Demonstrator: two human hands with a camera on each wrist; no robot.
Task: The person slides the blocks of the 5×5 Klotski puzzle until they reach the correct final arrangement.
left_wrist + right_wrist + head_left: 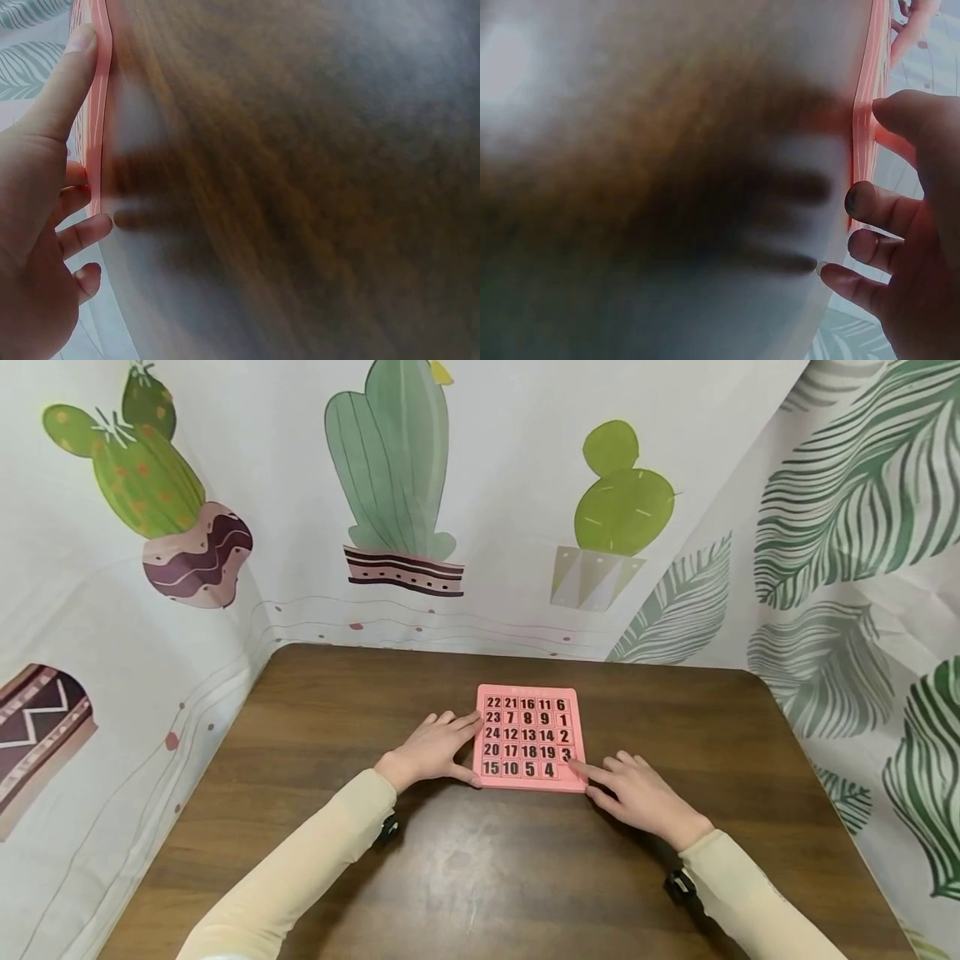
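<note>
A pink number slide puzzle (528, 778) lies flat on the brown table, its numbered tiles facing up. At its left side my left hand (429, 750) rests with the thumb at the lower left corner and the fingertips along the left edge. My right hand (637, 793) is at the lower right corner. Its index fingertip touches the puzzle just below the tile 3 (566, 755), which sits slightly lower than the 19 beside it. The right thumb lies by the puzzle's right edge. In the left wrist view, the left thumb (66, 79) is straight against the pink side edge.
The brown wooden table (465, 877) reaches around the puzzle on all sides. Behind it hangs a white cloth (510, 510) printed with cacti and leaves. A dark wrist device (680, 887) sits at the right sleeve, another (387, 828) at the left.
</note>
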